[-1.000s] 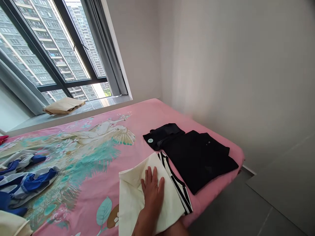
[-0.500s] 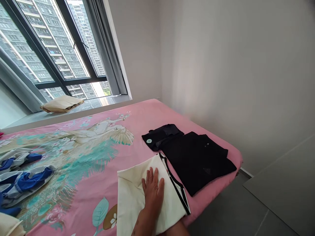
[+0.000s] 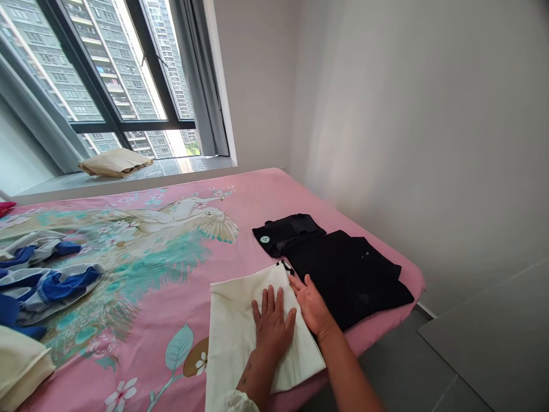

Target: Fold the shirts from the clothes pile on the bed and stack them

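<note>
A cream garment, folded into a rough rectangle, lies on the bed near me. My left hand rests flat on top of it, fingers stretched out. Along the garment's right edge is my right hand, turned on its side with the palm towards the cloth and the fingers extended. A little black trim shows at the garment's far right corner; the rest of that edge is partly behind my right hand. Just beyond lie folded black clothes and a smaller black piece with a round pale green badge.
The pink bedspread carries a printed bird and flowers. To the left lie blue and grey clothes and another cream cloth. A beige folded bundle sits on the windowsill. A grey wall borders the bed's right side.
My right hand has come up to the garment's right edge. The black-trimmed border there is now mostly out of sight. My left hand stays flat on the cloth; the view has shifted slightly.
</note>
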`<state>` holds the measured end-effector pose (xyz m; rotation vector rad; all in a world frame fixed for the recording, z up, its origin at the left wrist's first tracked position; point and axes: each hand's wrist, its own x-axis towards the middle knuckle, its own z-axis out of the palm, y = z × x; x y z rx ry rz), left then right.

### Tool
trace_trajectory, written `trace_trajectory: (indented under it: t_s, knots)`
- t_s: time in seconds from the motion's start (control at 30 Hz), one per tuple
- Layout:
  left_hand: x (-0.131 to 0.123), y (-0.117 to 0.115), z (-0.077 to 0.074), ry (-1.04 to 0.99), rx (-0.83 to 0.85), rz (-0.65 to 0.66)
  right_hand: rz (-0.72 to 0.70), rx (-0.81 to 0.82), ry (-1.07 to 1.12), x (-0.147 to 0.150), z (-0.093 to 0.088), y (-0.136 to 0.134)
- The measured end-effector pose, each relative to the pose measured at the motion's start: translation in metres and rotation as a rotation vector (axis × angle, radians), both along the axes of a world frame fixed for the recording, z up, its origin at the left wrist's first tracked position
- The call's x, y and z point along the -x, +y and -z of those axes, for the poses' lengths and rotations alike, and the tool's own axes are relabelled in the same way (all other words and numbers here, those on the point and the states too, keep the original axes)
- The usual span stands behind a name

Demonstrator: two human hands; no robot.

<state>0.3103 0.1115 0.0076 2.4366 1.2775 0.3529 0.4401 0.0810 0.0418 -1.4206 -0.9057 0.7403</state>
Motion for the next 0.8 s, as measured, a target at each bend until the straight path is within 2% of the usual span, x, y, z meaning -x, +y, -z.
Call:
trace_trajectory:
  t_s: [0.1, 0.17, 0.27, 0.33, 0.4, 0.5, 0.6, 0.7, 0.8]
  knots:
    - [-0.004, -0.004, 0.001, 0.014, -0.049, -0.003, 0.013, 0.005, 0.161, -0.003, -0.015, -0.007]
    - [-0.005, -0.007, -0.006, 0.013, -0.02, -0.007, -0.033, -0.001, 0.155, 0.005, -0.031, -0.006]
    - [0.006, -0.016, -0.022, -0.005, 0.034, 0.007, -0.224, 0.037, -0.089, 0.033, -0.054, 0.01]
    - [0.029, -0.026, -0.03, -0.034, 0.016, 0.036, -0.318, 0.048, -0.333, 0.057, -0.066, 0.029]
    - [0.062, -0.039, -0.03, -0.048, -0.006, 0.06, -0.366, 0.041, -0.586, 0.08, -0.072, 0.053]
    - [0.115, -0.056, -0.017, -0.012, 0.024, 0.005, -0.395, 0.108, -0.922, 0.112, -0.072, 0.091]
    - [0.151, -0.065, 0.001, 0.048, 0.011, -0.175, -0.392, 0.245, -1.14, 0.139, -0.062, 0.125]
    - [0.164, -0.066, 0.014, 0.073, -0.074, -0.363, -0.419, 0.33, -1.184, 0.157, -0.048, 0.151]
    - [0.166, -0.066, 0.023, 0.085, -0.122, -0.422, -0.459, 0.368, -1.167, 0.16, -0.033, 0.168]
